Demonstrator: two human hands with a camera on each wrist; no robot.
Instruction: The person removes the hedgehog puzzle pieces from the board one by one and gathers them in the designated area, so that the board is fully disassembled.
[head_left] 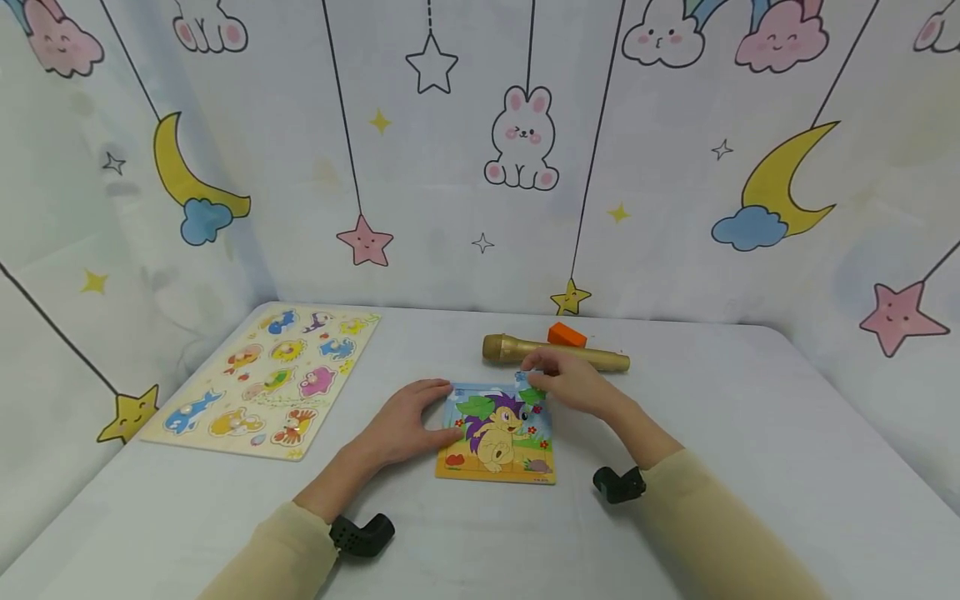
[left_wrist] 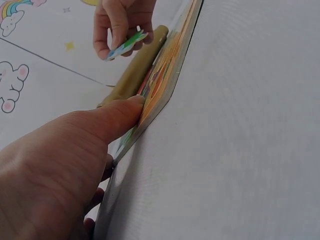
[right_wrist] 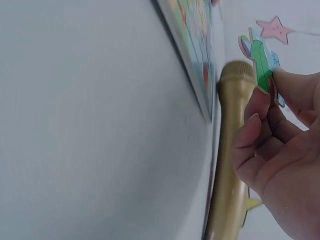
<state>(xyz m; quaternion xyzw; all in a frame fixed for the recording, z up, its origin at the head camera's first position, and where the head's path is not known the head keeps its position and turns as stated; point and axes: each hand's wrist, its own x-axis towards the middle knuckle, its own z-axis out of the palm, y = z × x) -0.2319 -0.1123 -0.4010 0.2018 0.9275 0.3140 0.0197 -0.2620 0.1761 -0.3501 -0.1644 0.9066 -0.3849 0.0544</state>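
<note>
A small hedgehog jigsaw puzzle (head_left: 497, 442) lies flat on the white table. My left hand (head_left: 401, 425) holds its left side, with the thumb on the picture's edge; in the left wrist view the other fingers are mostly hidden behind the thumb. My right hand (head_left: 572, 382) pinches a puzzle piece (right_wrist: 261, 65) with green and light blue on it between thumb and fingers. The piece is tilted and raised above the puzzle's upper right corner, apart from the board in both wrist views. What lies under it is hidden in the head view.
Behind the puzzle lies a gold toy microphone (head_left: 607, 360), close to the right hand. An orange block (head_left: 567, 335) sits just beyond it. At the left is a large cream board (head_left: 262, 383) with colourful animal pictures. A printed curtain (head_left: 450, 167) borders the table's back.
</note>
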